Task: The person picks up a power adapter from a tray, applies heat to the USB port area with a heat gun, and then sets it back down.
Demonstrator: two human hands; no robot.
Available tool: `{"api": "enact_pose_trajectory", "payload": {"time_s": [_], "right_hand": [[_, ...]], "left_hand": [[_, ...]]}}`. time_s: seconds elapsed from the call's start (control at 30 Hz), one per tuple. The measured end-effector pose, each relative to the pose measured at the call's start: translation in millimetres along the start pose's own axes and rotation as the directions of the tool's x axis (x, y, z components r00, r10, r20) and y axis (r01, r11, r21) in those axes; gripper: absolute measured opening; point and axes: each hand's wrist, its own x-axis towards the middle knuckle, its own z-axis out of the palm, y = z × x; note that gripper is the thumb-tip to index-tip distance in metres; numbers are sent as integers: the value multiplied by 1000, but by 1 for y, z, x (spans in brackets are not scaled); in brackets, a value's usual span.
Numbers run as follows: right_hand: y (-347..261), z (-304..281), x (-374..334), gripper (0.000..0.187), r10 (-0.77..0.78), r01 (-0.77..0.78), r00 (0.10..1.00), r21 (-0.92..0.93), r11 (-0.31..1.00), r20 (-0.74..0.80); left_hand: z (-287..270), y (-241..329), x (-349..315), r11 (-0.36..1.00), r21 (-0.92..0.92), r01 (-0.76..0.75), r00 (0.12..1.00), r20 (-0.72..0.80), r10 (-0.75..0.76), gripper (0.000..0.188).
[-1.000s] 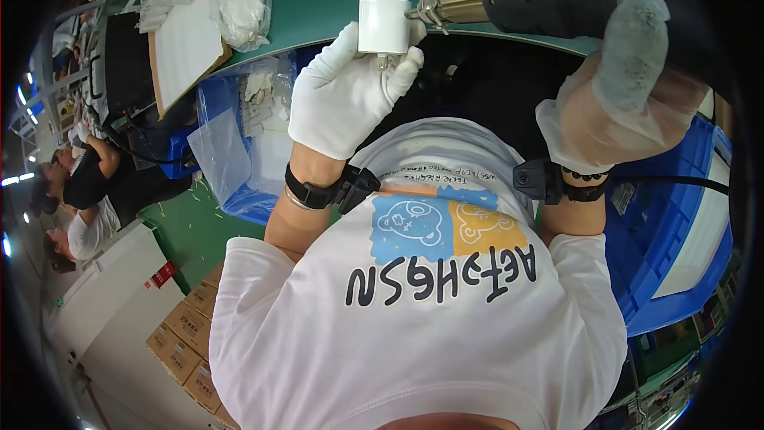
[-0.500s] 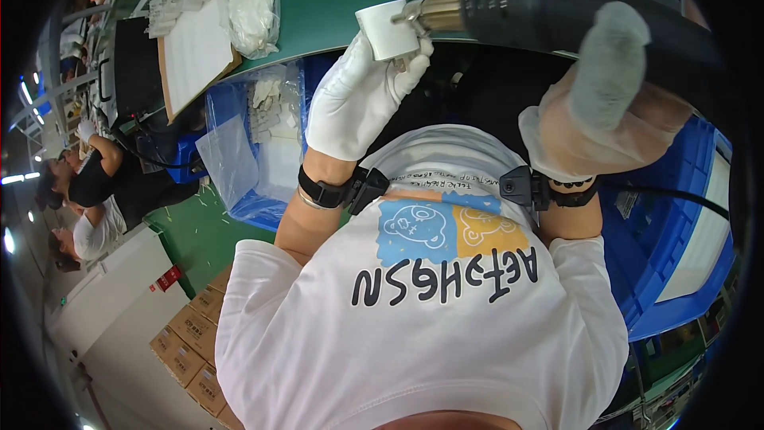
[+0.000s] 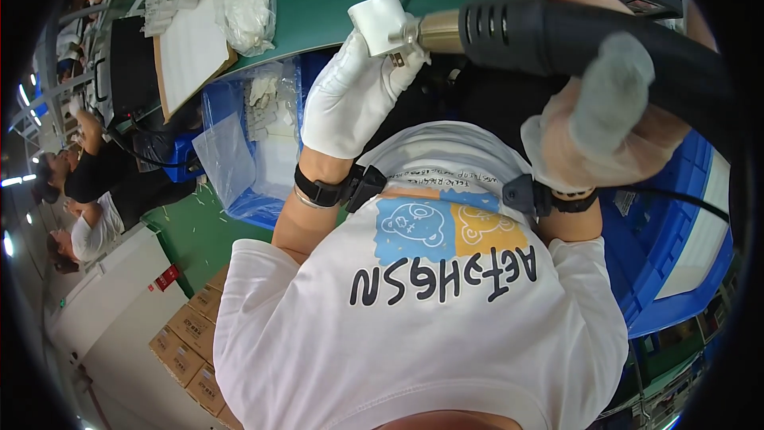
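Observation:
In my white-gloved left hand (image 3: 342, 107) is a small white plug-in charger (image 3: 376, 22), pinched by its lower part above my lap at the bench edge. Two metal prongs (image 3: 397, 59) stick out at its underside. My right hand (image 3: 597, 131), in a thin pale glove with greyed fingertips, is wrapped around a black heat gun (image 3: 525, 32). The gun's metal nozzle (image 3: 440, 32) points left at the charger, and its narrow tip overlaps the charger's right side. Whether the tip touches it I cannot tell. Some of my right fingers are hidden behind the gun.
A green bench (image 3: 334, 12) runs across the top, with clear plastic bags (image 3: 248, 4) and a white-lined carton (image 3: 191, 52) at left. Blue bins stand at left (image 3: 253, 205) and right (image 3: 637, 271). Other people (image 3: 99, 179) sit far left. A black cable (image 3: 676, 196) trails at right.
My left hand has shifted slightly left and turned the charger, so its prongs now show. The heat gun's nozzle has dropped a little and stays close to the charger.

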Motion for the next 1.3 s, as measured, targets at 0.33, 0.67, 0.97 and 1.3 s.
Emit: {"api": "enact_pose_trajectory", "payload": {"time_s": [0.33, 0.67, 0.97, 1.3], "right_hand": [[13, -20, -3, 56, -233, 263, 949, -124, 957, 214], [8, -27, 4, 49, -190, 241, 943, -166, 956, 273], [10, -12, -1, 45, -184, 199, 965, -65, 978, 186], [10, -3, -12, 56, -179, 188, 981, -156, 970, 71]], "left_hand": [[-4, 2, 0, 996, -76, 40, 999, 16, -39, 49], [1, 1, 0, 999, 1, 37, 999, -1, -37, 49], [-1, 1, 1, 998, 40, 38, 998, -47, -37, 49], [-2, 2, 2, 999, 34, 40, 998, -49, -38, 48]]}}
